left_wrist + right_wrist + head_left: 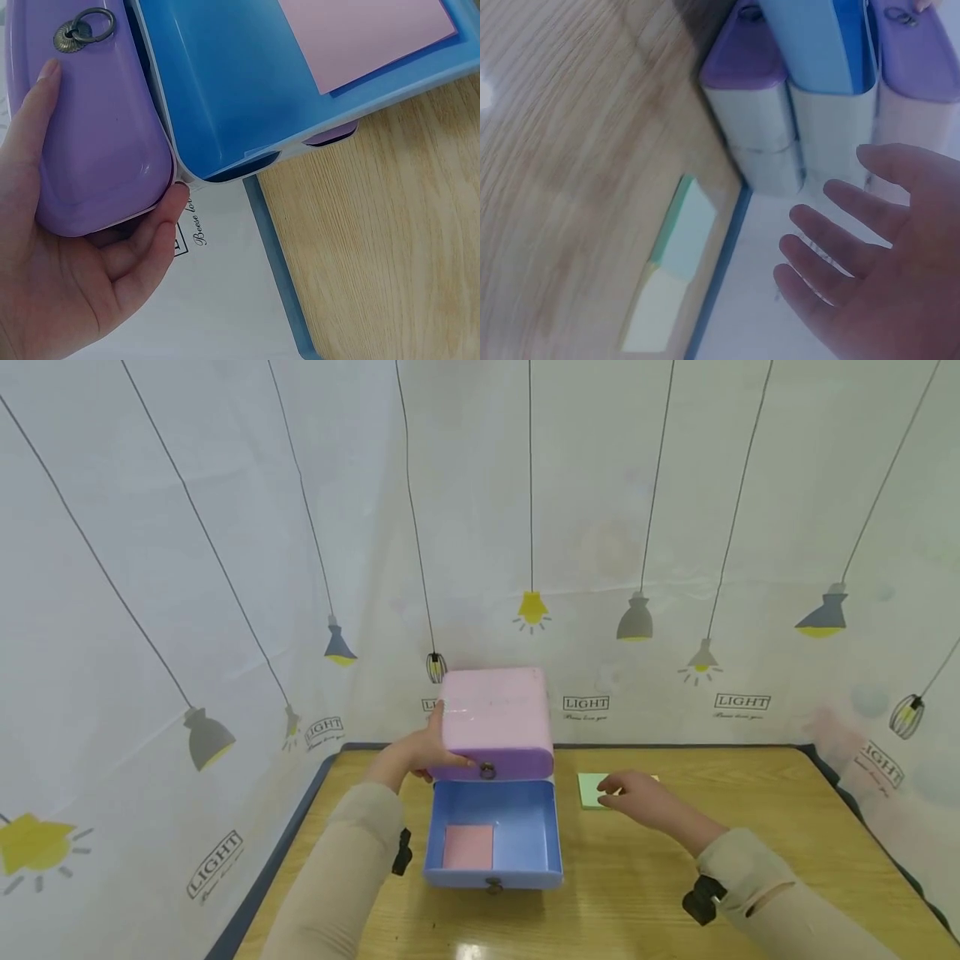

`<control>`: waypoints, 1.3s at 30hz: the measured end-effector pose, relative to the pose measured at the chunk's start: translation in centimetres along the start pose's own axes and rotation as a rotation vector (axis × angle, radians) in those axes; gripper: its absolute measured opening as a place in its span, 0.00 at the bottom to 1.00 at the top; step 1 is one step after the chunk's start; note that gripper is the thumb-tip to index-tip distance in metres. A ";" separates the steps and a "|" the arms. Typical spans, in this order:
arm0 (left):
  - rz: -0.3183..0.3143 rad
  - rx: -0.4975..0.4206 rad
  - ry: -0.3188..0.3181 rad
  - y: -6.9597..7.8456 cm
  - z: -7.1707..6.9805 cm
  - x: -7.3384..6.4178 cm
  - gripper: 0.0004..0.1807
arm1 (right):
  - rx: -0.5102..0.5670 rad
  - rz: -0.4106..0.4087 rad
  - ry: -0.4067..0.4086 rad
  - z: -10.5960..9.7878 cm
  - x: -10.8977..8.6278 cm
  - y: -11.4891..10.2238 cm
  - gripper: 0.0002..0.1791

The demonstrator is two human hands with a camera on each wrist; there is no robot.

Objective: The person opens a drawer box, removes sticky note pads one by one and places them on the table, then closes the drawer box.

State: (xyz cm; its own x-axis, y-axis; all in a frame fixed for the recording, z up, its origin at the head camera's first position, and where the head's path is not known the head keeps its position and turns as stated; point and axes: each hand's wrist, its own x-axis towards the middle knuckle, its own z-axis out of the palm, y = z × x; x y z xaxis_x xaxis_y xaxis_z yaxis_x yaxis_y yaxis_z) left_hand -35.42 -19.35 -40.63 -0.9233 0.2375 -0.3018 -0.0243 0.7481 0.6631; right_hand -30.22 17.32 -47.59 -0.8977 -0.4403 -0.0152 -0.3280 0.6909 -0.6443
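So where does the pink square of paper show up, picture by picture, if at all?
Head: the pink paper, below centre, in the left half of the open blue drawer.
Left wrist: top right, cut by the upper edge.
Right wrist: not visible.
Shared landmark: the blue drawer.

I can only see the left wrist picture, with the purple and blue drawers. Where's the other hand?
Observer: The right hand is to the right of the blue drawer, near a green paper pad.
Operator: Ooh! Is it holding anything?
Observer: No. In the right wrist view, its fingers are spread apart, with nothing in their grasp.
Operator: Is the green paper all by itself?
Observer: No, a pale yellow pad lies right next to it on the table.
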 end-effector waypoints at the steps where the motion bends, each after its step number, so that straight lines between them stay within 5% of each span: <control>1: 0.001 0.001 -0.001 0.0 0.1 0.0 0.73 | 0.002 -0.003 -0.006 0.1 0.0 -0.4 0.17; 14: 0.007 -0.008 0.007 -0.4 0.0 0.2 0.73 | -0.007 -0.064 -0.056 0.5 1.1 -5.2 0.17; 24: 0.012 -0.014 0.012 -0.3 0.0 0.1 0.73 | 0.093 -0.104 -0.080 1.9 2.6 -7.5 0.16; 39: -0.001 0.004 0.012 -0.1 0.1 0.0 0.74 | 0.181 -0.095 -0.255 4.4 5.2 -9.1 0.17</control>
State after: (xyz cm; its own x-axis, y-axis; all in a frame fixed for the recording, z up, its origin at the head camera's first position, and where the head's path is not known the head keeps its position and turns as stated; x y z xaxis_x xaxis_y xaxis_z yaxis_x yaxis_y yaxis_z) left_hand -35.41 -19.35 -40.72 -0.9278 0.2297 -0.2941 -0.0236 0.7506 0.6604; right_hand -30.66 6.23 -45.14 -0.7555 -0.6431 -0.1251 -0.3282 0.5367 -0.7773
